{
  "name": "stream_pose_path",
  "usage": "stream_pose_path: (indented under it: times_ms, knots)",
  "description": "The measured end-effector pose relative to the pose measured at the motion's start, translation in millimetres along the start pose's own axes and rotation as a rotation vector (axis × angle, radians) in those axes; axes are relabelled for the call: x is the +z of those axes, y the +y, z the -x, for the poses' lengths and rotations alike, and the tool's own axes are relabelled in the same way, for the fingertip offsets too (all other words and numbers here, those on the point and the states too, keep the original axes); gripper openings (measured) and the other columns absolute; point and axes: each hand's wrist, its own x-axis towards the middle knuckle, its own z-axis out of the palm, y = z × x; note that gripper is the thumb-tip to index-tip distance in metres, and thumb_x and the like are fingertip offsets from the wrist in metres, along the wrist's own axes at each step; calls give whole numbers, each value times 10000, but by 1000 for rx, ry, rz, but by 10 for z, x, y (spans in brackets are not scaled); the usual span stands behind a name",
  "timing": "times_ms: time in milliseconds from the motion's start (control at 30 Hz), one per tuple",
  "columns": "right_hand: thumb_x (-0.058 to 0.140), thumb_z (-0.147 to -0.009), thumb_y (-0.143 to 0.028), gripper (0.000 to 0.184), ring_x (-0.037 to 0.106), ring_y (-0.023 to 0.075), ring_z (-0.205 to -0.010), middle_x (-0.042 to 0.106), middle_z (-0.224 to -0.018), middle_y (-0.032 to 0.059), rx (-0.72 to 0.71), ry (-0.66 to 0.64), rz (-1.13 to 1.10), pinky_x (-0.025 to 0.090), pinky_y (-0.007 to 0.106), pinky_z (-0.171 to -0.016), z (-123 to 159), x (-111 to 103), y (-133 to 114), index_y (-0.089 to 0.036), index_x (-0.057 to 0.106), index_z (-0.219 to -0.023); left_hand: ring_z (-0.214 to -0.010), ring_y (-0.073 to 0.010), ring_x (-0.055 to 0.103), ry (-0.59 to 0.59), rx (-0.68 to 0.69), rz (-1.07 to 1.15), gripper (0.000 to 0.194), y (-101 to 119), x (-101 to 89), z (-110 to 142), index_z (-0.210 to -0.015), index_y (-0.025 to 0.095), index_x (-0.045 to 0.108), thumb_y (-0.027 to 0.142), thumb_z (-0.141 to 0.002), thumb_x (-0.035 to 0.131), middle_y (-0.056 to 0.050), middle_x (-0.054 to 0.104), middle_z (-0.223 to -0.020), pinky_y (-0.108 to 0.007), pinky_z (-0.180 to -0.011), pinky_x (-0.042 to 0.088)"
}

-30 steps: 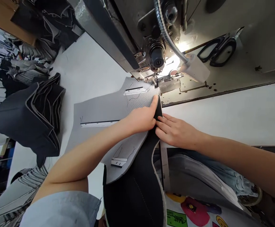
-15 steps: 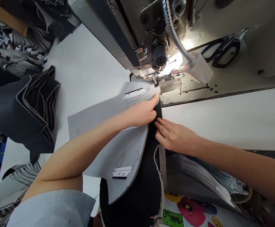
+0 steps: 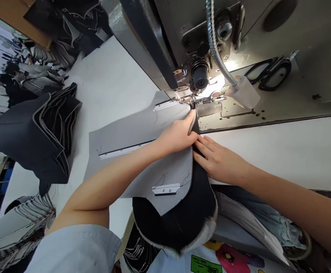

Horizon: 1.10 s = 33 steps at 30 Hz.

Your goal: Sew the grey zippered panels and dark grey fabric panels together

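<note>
Moved: grey mesh panel (image 3: 169, 170) slid up toward the presser foot (image 3: 193, 101).
Left hand (image 3: 178, 135): pinching its edge.
Right hand (image 3: 220, 163): open, flat against black panel (image 3: 179, 216).

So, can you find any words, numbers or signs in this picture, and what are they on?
I can't read any words or numbers here.
Too small and blurry to read: the dark marks on the green patch on the colorful printed cloth.
No name shows on the sewing machine.
</note>
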Motion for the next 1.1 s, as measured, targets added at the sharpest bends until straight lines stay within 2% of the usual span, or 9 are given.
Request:
stream_pose_path:
  times_ms: [133, 200, 400, 533, 700, 767, 833, 933, 1100]
  knots:
    - [604, -863, -232, 444, 504, 424, -1340, 588, -1373, 269, -75, -70, -119, 380, 633, -1120, 24, 13, -186, -57, 657, -1268, -978, -288, 701, -174, -30, -27, 822, 11, -30, 173, -1613, 167, 70, 231, -877, 430, -140, 718, -1160, -356, -783, 548]
    - [585, -877, -205, 460, 496, 420, -1350, 566, -1410, 254, -81, -86, -93, 364, 640, -1123, 26, 22, -262, -81, 633, -1317, -1120, -271, 666, -186, -11, 26, 779, 3, -23, 195, -1613, 161, 105, 181, -885, 382, -143, 665, -1299, -347, -887, 538]
    - [623, -856, -225, 533, 467, 437, -1369, 547, -1429, 253, -73, -125, -100, 340, 623, -1144, 1, 11, -227, -70, 600, -1365, -1300, -272, 562, -116, 11, 108, 750, -28, 4, 50, -1601, 121, 180, 142, -874, 363, -138, 577, -1431, -365, -1071, 461]
    - [704, -804, -353, 632, 391, 461, -1414, 533, -1437, 255, -64, -165, -262, 298, 642, -1162, -27, -38, -91, -80, 606, -1365, -1113, -287, 655, -23, 7, 111, 758, -50, 42, -70, -1602, 144, 196, 143, -863, 362, -118, 694, -1234, -390, -955, 520]
    - [723, -794, -382, 499, 485, 379, -1337, 663, -1251, 161, -86, -240, -423, 225, 634, -1197, -83, -156, 87, -194, 701, -1256, -982, -266, 664, 146, 58, 84, 704, -29, 92, -133, -1571, 108, 289, 179, -873, 351, -123, 710, -1102, -370, -874, 524]
    - [738, -785, -389, 481, 521, 349, -1285, 683, -1169, 125, -95, -256, -480, 223, 626, -1199, -88, -201, 151, -233, 714, -1239, -959, -280, 669, 97, 38, 40, 771, 0, 57, -76, -1588, 104, 223, 252, -860, 427, -143, 700, -1127, -361, -804, 529]
    - [745, -786, -399, 482, 530, 331, -1267, 682, -1122, 106, -110, -256, -534, 216, 633, -1198, -80, -222, 197, -266, 711, -1248, -876, -291, 684, -52, -9, -12, 915, 30, 5, 25, -1611, 126, 71, 320, -829, 504, -142, 713, -1089, -350, -697, 520]
    - [738, -805, -405, 454, 496, 332, -1317, 667, -1189, 117, -127, -235, -564, 201, 651, -1194, -67, -193, 203, -269, 716, -1237, -807, -285, 699, -201, -41, -54, 929, 44, -36, 175, -1610, 173, -41, 336, -855, 475, -129, 733, -1056, -333, -632, 500]
    - [740, -812, -356, 401, 501, 344, -1328, 678, -1235, 122, -84, -159, -471, 233, 660, -1180, -82, -134, 91, -252, 732, -1199, -1044, -299, 694, -159, -23, -13, 791, -34, 31, 212, -1617, 173, 42, 245, -897, 363, -164, 660, -1303, -374, -809, 543]
